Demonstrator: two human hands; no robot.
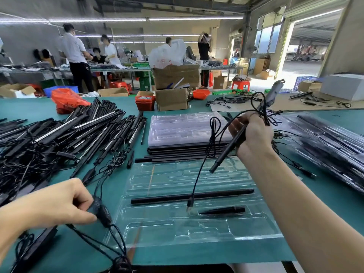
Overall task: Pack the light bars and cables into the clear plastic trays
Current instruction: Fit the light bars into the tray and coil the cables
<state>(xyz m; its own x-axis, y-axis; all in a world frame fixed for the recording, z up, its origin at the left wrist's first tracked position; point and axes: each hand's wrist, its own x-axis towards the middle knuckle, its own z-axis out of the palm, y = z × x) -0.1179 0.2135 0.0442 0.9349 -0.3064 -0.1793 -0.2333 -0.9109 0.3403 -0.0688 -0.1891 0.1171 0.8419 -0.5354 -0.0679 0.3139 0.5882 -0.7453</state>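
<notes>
While right hand (254, 133) grips light bar (228, 149), left hand (65, 203) pinches controller (101, 210)

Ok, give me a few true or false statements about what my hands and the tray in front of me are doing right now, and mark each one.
1. The right hand grips a black light bar with cable looped above it. True.
2. The clear tray in front holds nothing. False: a long black bar and a shorter black piece lie in it.
3. The left hand pinches a black inline controller on a cable. True.
4. The loose pile of light bars lies to the right of the tray. False: it is on the left.
5. A stack of empty clear trays sits behind the front tray. True.
</notes>
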